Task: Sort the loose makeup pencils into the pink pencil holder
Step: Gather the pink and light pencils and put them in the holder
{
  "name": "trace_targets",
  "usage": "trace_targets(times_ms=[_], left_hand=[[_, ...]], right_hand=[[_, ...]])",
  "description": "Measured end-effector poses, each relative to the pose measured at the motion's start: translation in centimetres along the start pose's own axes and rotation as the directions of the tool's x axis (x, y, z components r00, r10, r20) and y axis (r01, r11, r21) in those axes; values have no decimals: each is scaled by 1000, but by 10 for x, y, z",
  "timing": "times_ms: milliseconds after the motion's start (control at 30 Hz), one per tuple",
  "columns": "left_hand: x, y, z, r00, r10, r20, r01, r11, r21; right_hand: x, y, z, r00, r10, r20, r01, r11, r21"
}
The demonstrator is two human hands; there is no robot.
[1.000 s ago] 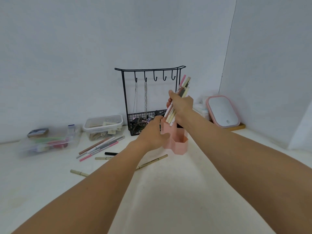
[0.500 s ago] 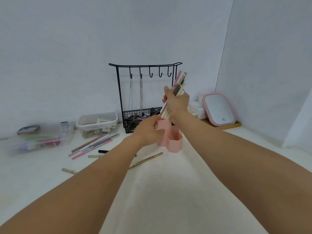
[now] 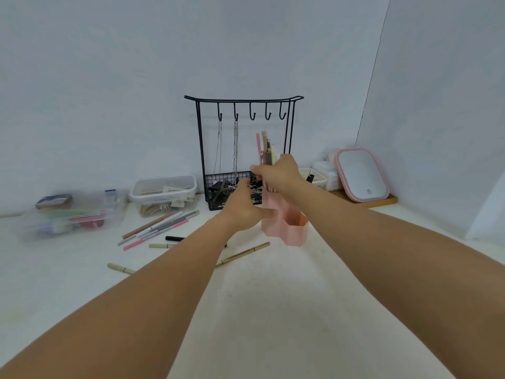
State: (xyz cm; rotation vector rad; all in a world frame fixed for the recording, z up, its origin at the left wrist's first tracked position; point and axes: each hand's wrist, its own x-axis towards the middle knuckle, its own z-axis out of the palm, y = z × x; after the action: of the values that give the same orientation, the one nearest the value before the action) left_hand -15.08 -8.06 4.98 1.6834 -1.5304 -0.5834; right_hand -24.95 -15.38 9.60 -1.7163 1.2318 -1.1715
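- Bundle of pencils (image 3: pixel 264 149) now upright and lower than 0.5 s ago, when tilted right; bottom ends at or inside tall rear cell of pink holder (image 3: pixel 284 228).
- Right hand (image 3: pixel 281 173) clenched round bundle mid-length; tips stick out above fist.
- Left hand (image 3: pixel 246 212) moved in, thumb against left wall of holder, fingers curled round its back; looks like bracing, grip itself partly hidden.
- Step in hand, by judgement: dropping bundle into holder. Next move calls for loosening right fist so pencils slide to bottom, left keeping holder from tipping.
- Not done: roughly 8 loose pencils on table (image 3: pixel 259 310) left of holder: cluster (image 3: pixel 161 228), black one (image 3: pixel 175 238), beige ones (image 3: pixel 243 254), (image 3: pixel 121 268).
- Holder stands on table in front of black wire rack (image 3: pixel 243 149), mirror (image 3: pixel 360 173) well right.
- Writing: small round mark on mirror, tiny print on beige pencil; neither readable. No brands legible.
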Motion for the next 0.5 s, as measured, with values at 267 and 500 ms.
trace_targets(times_ms=[267, 500], left_hand=[[3, 6, 22, 989, -144, 19, 140, 910, -391], [2, 3, 21, 996, -89, 6, 88, 970, -225]], right_hand=[[-5, 5, -1, 997, -73, -37, 63, 974, -218], [-6, 17, -8, 990, -136, -24, 132, 985, -108]])
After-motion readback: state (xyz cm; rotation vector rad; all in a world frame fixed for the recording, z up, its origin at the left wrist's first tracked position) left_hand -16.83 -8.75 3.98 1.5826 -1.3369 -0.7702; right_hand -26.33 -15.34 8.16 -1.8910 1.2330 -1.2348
